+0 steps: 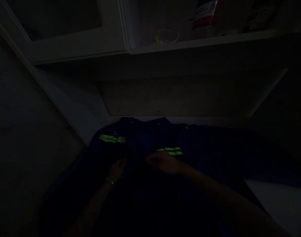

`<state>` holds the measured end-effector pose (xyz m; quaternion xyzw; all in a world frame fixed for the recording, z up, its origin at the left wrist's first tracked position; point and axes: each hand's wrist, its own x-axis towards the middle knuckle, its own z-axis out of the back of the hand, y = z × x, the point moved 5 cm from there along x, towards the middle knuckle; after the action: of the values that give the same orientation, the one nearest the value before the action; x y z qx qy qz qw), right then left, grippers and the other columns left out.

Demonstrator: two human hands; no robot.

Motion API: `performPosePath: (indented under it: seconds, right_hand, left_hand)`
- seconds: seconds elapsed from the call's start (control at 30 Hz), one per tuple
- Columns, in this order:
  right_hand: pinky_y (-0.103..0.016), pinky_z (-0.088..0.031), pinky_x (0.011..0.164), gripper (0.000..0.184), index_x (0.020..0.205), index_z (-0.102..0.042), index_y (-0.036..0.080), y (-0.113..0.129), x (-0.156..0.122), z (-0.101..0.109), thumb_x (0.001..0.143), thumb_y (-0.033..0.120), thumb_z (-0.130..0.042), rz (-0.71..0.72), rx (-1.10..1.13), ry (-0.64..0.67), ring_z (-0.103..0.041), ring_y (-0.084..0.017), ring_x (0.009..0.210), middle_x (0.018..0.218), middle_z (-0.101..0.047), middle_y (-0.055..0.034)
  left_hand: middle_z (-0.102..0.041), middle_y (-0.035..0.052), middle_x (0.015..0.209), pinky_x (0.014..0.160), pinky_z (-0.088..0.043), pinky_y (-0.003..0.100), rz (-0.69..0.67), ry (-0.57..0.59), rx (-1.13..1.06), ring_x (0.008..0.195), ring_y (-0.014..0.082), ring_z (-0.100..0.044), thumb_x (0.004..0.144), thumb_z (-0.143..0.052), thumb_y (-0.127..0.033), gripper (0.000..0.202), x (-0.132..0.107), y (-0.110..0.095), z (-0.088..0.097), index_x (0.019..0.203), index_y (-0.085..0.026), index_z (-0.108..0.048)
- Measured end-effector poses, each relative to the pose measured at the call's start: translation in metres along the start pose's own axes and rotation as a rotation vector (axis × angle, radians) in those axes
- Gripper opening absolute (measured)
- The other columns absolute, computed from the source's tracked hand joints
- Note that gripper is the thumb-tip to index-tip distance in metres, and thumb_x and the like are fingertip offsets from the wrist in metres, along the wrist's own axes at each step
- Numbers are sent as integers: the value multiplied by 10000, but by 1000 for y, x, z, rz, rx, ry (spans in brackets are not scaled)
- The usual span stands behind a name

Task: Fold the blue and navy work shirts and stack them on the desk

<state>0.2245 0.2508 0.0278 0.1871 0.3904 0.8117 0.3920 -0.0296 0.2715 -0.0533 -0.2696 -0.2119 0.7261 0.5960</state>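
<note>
A dark blue work jacket lies spread out with its collar toward the back. Yellow-green reflective strips cross its chest on both sides, with a small logo above the left one. My left hand, with a thin bracelet at the wrist, is over the left front, its fingers curled closed at the cloth. Opposite it, my right hand rests just below the right strip, fingers pinched together on the jacket. The picture is very dark, so the fingertips and the jacket's lower part hardly show.
An open shelf runs above, holding a red and white packet and a white cord with a yellow tag. A cabinet door is at upper left. More dark blue cloth and a pale surface lie to the right.
</note>
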Motion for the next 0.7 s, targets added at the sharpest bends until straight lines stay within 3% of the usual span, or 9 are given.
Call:
performPosePath:
  seconds: [0.1,0.2,0.27,0.37,0.5,0.6,0.7]
  right_hand:
    - [-253,-527,825,404,1267,-598,154,-34,74,63,1000,316,-341,-126,-285,-209,-688,-154,934,1169,-692,-77]
    - [-331,-411,1051,415,1322,-550,99,-62,131,97,969,210,-363,-140,-484,-265,-556,-216,1225,1360,-566,-150]
    - [-364,-359,1101,442,1361,-513,94,-79,159,103,940,191,-418,-132,-542,-235,-484,-235,1303,1417,-505,-171]
    - [-363,-393,1076,467,1381,-500,144,-103,188,94,923,236,-488,-122,-621,-127,-501,-231,1287,1415,-515,-139]
    - [-356,-485,956,320,1184,-660,178,-125,213,80,894,261,-552,-163,-713,-7,-613,-243,1144,1240,-652,-125]
    - [-369,-498,903,287,1105,-686,146,-130,226,85,928,219,-472,-228,-778,-25,-633,-254,1100,1178,-673,-161]
    - [-428,-499,875,354,1162,-649,120,-124,237,99,962,224,-375,-281,-830,-115,-635,-298,1088,1194,-651,-203]
  left_hand:
    - [-708,151,1136,957,-487,359,21,15,-20,1072,259,-658,876,-392,-534,507,-5,1,-8,1028,-138,-669]
    - [-688,122,1196,983,-480,330,44,37,-68,1131,234,-633,861,-430,-505,466,-6,7,-16,1102,-168,-642]
    - [-662,118,1251,1020,-460,325,62,62,-71,1172,223,-610,869,-417,-478,468,-5,14,-22,1154,-172,-628]
    - [-591,122,1357,1053,-435,311,127,81,-37,1243,204,-560,888,-374,-412,483,-2,27,-28,1242,-177,-605]
    - [-592,90,1357,1079,-424,399,171,96,21,1297,252,-509,836,-443,-379,428,2,42,-32,1191,-273,-658]
    - [-606,86,1340,1106,-380,480,118,80,76,1323,319,-471,754,-556,-384,411,4,48,-27,1134,-298,-686]
    - [-629,69,1311,1102,-383,472,53,42,79,1322,317,-473,758,-559,-386,404,9,45,-16,1138,-311,-674]
